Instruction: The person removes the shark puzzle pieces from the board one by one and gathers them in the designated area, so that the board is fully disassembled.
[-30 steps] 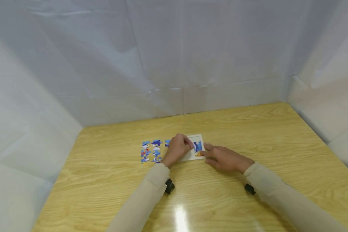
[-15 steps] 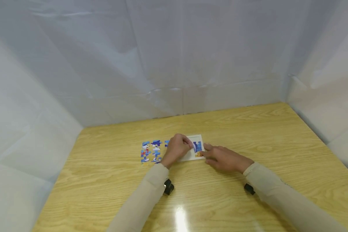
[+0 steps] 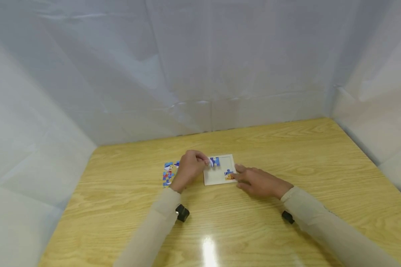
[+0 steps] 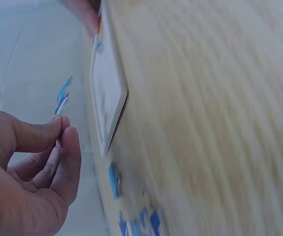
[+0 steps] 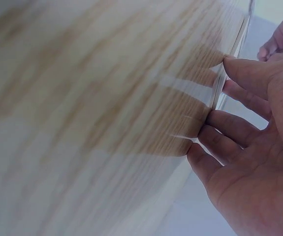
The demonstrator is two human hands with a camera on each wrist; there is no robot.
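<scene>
A white puzzle tray (image 3: 220, 174) lies on the wooden table (image 3: 287, 155), with one blue and orange piece (image 3: 229, 174) set at its right edge. My left hand (image 3: 190, 168) pinches a blue puzzle piece (image 3: 215, 161) between thumb and forefinger, lifted over the tray's far left corner. The same piece (image 4: 62, 96) shows above my fingertips (image 4: 65, 129) in the left wrist view, with the tray (image 4: 107, 93) beside it. My right hand (image 3: 257, 181) lies flat on the table, fingers straight, touching the tray's right edge (image 5: 219, 86).
Several loose blue puzzle pieces (image 3: 168, 174) lie in rows left of the tray, partly behind my left hand. White sheeting walls in the table at the back and both sides. Small black cameras (image 3: 182, 213) sit on both wrists.
My left hand has drawn back to the left and lifted a blue piece off the tray's right part. The right hand has stayed in place.
</scene>
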